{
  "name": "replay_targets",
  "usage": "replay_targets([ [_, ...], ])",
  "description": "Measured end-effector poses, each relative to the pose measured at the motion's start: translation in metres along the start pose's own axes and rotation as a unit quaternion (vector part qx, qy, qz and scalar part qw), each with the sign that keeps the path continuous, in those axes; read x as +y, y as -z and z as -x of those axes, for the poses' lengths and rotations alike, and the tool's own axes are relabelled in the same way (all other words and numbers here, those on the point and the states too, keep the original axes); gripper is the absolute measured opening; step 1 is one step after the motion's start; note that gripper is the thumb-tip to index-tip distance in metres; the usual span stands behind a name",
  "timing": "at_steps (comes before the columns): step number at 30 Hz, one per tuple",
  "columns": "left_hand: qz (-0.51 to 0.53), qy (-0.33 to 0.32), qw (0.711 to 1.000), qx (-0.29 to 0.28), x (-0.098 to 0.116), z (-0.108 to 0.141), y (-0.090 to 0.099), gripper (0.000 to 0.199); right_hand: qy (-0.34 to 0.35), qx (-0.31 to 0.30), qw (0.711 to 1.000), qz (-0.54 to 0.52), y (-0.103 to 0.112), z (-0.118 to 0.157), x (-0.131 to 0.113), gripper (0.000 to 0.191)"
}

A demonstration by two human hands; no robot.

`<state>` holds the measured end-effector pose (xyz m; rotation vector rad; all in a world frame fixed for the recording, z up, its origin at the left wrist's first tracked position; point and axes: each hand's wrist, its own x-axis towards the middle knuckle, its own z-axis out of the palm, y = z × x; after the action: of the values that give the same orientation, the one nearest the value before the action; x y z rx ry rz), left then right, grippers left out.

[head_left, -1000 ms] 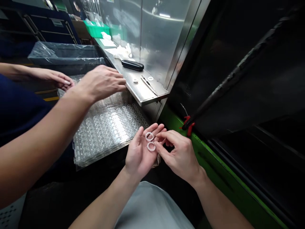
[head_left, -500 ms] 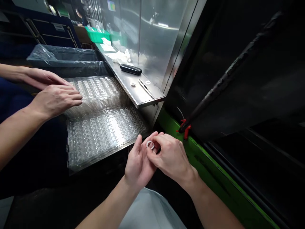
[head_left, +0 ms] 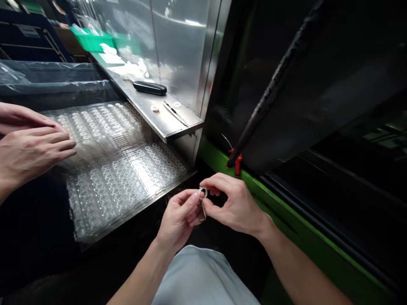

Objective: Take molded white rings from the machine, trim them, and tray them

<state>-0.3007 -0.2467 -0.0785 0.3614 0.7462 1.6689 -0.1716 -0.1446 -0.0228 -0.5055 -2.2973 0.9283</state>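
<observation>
The left grip (head_left: 179,218) and right grip (head_left: 237,205) close on a white ring (head_left: 202,192). This close handling seems to call for a steady pinch.

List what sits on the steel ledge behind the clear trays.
The steel ledge holds a black case, tweezers, two small white rings and crumpled white material; anything beneath that material is hidden.

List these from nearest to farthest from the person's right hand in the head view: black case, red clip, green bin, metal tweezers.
From the right hand:
1. Red clip, just above, by the green frame.
2. Metal tweezers, up left on the steel shelf.
3. Black case, farther along the shelf.
4. Green bin, beyond the shelf's far end.
</observation>
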Motion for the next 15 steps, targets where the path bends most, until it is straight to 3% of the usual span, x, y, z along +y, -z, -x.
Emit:
replay_targets([
  [2, -0.005, -0.038, 0.999, -0.002, -0.007, -0.002, -0.002, 0.020, -0.078, 0.061, 0.986, -0.131, -0.006, 0.013, 0.005, 0.023],
  [4, -0.036, -0.089, 0.995, -0.002, -0.015, -0.004, -0.006, 0.016, -0.148, 0.088, 0.947, -0.269, -0.012, 0.024, 0.008, 0.025],
  [6, -0.094, -0.139, 0.986, -0.004, -0.021, -0.006, -0.012, 0.011, -0.166, 0.099, 0.919, -0.343, -0.016, 0.032, 0.010, 0.027],
  [11, -0.242, -0.255, 0.936, -0.012, -0.035, -0.011, -0.030, 0.006, -0.124, 0.159, 0.931, -0.305, 0.001, 0.045, 0.009, 0.022],
  [15, -0.319, -0.275, 0.906, -0.049, -0.059, -0.021, -0.050, 0.005, -0.088, 0.184, 0.949, -0.239, 0.035, 0.057, 0.018, 0.022],
])
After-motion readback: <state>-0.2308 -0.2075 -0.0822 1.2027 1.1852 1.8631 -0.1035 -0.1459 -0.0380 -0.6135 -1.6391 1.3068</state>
